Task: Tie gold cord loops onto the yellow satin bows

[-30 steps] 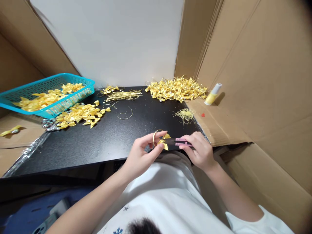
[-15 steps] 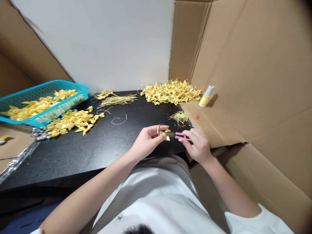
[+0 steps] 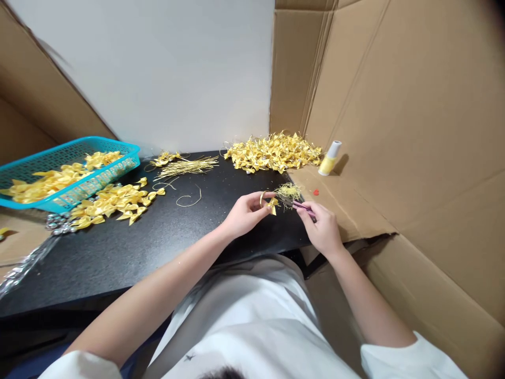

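Between its thumb and fingers my left hand [image 3: 246,215] pinches a small yellow ribbon bow [image 3: 272,205]. A loop of gold cord [image 3: 261,198] stands up over those fingers. My right hand [image 3: 324,227] is closed around pink-handled thread snips [image 3: 303,206], whose dark blades point left, close to the bow. Just behind the blades lies a heap of yellow thread clippings [image 3: 289,190], partly covered by the snips.
A turquoise basket [image 3: 136,152] of yellow ribbon bows stands at left, with loose bows [image 3: 114,202] and silver bells [image 3: 59,223] before it. Gold cord lengths [image 3: 187,166] and a large bow pile [image 3: 276,152] lie behind. A thread spool [image 3: 330,158] stands on cardboard.
Both hands have moved slightly away from my body. The snips have turned, their blades now angled toward the clippings heap and off the bow. The bow stays in my left hand.
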### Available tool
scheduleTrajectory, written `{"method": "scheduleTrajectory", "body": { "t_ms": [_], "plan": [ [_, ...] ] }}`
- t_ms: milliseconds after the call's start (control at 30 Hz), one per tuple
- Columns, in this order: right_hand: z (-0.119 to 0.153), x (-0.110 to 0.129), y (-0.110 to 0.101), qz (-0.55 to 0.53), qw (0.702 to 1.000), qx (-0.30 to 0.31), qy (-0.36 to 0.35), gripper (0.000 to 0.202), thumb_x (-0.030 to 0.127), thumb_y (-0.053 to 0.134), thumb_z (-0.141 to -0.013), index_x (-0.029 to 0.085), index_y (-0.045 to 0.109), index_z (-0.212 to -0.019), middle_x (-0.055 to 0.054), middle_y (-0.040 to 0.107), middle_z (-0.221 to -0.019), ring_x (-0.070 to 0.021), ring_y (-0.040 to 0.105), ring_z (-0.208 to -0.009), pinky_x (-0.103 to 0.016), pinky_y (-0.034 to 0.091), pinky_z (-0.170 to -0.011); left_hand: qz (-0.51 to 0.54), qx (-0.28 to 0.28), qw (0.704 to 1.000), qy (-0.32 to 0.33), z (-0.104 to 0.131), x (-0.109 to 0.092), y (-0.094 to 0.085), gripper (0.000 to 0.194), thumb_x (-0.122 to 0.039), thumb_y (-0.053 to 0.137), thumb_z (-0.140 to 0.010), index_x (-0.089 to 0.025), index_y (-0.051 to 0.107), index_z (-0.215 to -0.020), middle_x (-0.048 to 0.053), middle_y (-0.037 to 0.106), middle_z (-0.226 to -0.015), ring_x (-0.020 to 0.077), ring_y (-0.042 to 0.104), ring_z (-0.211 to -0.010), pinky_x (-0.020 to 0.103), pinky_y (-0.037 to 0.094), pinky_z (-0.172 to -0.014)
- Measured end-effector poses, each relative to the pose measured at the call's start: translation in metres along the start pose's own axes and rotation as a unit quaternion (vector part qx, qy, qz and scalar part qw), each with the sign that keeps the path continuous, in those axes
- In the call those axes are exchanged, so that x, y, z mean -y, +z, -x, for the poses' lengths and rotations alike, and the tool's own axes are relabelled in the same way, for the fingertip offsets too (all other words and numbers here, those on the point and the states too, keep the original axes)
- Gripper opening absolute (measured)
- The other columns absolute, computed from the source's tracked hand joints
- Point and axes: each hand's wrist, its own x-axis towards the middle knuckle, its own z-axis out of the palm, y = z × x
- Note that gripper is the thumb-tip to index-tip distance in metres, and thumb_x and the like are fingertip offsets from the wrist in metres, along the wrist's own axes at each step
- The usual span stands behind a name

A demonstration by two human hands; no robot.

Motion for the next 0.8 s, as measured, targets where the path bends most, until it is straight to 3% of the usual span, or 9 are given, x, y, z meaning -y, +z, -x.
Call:
{"method": "scheduleTrajectory", "body": {
  "t_ms": [133,300,800],
  "plan": [
    [0.0010,0.0053,0.0006,-0.056,0.998,0.030,0.028,0.031,0.047,0.051,-0.093,0.020,0.065,-0.090,-0.007,0.074,-0.091,-0.0217,0.071,-0.083,-0.030,0.056,-0.074,-0.048,0.018,0.997,0.058,0.0053,0.0039,-0.0033,0.050,-0.037,0.068,-0.081,-0.012,0.062,-0.125,0.004,0.068,-0.076,0.0102,0.052,-0.061,0.023,0.039,-0.058],
    [0.0030,0.0061,-0.0013,-0.068,0.996,0.045,0.037,0.030,0.046,0.051,-0.093,0.019,0.065,-0.088,-0.006,0.074,-0.088,-0.0202,0.071,-0.080,-0.028,0.056,-0.072,-0.112,0.007,0.987,0.119,0.0097,0.0018,-0.0035,0.047,-0.035,0.063,-0.086,-0.015,0.060,-0.129,0.003,0.069,-0.079,0.0101,0.048,-0.061,0.023,0.039,-0.061],
    [0.0024,0.0068,-0.0024,-0.054,0.996,0.066,0.021,0.033,0.047,0.051,-0.092,0.019,0.067,-0.087,-0.005,0.073,-0.084,-0.0193,0.068,-0.075,-0.028,0.054,-0.068,-0.148,0.012,0.979,0.138,0.0112,0.0016,-0.0029,0.044,-0.034,0.061,-0.087,-0.014,0.062,-0.126,0.002,0.067,-0.075,0.0104,0.045,-0.061,0.024,0.038,-0.062]
  ]
}}
